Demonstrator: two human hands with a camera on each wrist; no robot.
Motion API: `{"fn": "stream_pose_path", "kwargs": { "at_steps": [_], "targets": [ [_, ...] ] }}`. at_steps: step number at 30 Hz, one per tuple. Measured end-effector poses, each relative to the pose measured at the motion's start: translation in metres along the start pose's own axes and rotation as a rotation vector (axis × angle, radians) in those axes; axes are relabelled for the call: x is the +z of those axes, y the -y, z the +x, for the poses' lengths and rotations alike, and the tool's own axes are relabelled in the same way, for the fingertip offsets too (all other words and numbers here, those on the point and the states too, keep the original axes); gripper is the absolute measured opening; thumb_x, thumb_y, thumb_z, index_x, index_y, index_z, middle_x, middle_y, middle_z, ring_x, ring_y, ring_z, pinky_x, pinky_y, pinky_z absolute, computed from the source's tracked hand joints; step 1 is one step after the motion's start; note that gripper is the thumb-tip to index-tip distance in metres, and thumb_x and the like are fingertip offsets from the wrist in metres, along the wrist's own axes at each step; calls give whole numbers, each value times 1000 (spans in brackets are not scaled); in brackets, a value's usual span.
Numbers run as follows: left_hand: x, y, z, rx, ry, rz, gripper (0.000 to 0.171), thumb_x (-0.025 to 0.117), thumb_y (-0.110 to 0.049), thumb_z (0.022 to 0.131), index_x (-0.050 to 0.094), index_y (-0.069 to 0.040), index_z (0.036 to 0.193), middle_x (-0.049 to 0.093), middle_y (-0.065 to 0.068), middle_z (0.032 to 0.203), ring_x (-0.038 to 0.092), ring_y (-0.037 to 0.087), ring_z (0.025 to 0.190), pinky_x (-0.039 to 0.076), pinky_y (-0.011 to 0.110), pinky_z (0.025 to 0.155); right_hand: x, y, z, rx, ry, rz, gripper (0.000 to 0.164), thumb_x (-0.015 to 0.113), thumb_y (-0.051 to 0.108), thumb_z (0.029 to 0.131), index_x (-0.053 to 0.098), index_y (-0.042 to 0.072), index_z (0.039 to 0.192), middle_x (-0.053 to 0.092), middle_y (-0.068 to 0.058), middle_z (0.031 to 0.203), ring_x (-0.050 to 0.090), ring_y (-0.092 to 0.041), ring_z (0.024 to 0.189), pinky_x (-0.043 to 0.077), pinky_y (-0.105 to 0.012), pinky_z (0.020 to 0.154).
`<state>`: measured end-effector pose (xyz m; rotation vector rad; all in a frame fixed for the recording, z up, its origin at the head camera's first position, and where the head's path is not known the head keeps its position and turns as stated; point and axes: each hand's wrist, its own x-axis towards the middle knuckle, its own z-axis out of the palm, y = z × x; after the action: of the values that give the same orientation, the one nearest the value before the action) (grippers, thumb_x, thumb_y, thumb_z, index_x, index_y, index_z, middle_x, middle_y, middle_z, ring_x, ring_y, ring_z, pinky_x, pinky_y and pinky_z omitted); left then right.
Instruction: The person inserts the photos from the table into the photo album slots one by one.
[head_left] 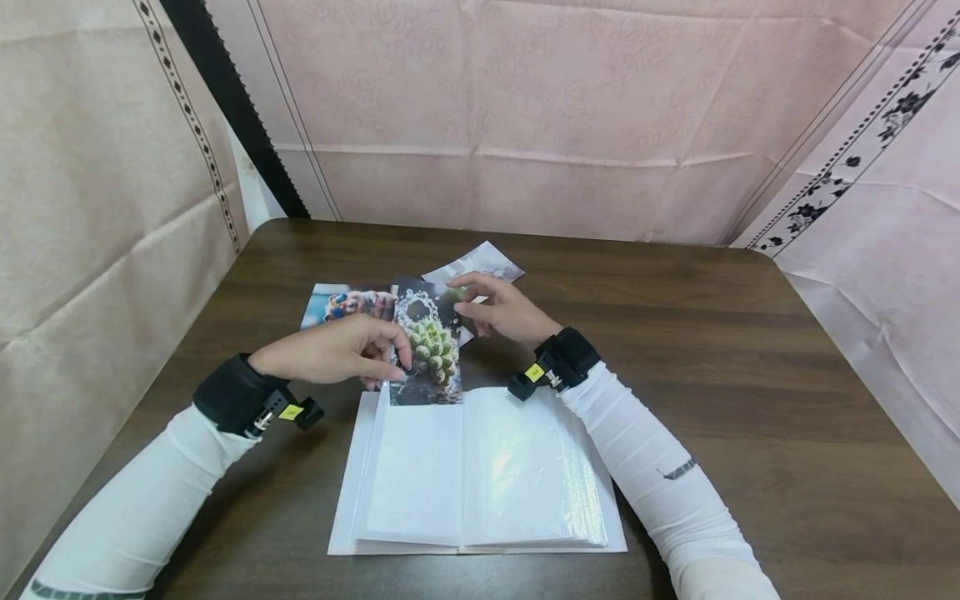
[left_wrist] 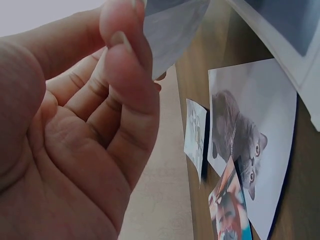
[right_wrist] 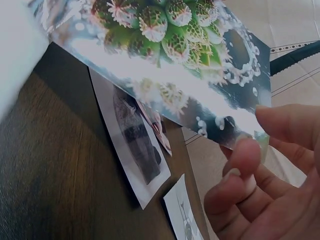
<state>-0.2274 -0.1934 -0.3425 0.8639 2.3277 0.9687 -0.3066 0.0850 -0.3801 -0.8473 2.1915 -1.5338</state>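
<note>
While my left hand (head_left: 348, 348) pinches the succulent photo (head_left: 435, 346) near its left edge, and my right hand (head_left: 510, 312) pinches its upper right corner, its lower edge overlaps (as seen from above) the open album (head_left: 532, 475); wide tabletop (head_left: 750, 358) extends rightward.

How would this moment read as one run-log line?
left grip: pinches succulent photo | right grip: pinches its far-right corner | photo album: open on table | cat photo: on table
</note>
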Motion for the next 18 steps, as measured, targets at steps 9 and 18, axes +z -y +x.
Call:
{"fn": "stream_pose_path", "kwargs": {
  "at_steps": [9, 18],
  "targets": [
    [1, 1, 0, 6, -2, -4, 12, 67, -20, 99, 66, -15, 110, 64, -1, 77, 64, 39, 72, 57, 40, 66, 2, 2, 0, -62, -43, -21, 36, 62, 8, 101, 62, 9, 137, 58, -14, 110, 50, -40, 67, 50, -38, 63],
    [2, 2, 1, 1, -2, 5, 12, 66, -20, 99, 66, -14, 110, 62, -1, 75, 62, 27, 69, 58, 40, 67, -1, -1, 0, -93, -19, -41, 37, 62, 3, 99, 64, 6, 136, 61, -20, 120, 48, -31, 61, 48, -41, 63]
  ]
}}
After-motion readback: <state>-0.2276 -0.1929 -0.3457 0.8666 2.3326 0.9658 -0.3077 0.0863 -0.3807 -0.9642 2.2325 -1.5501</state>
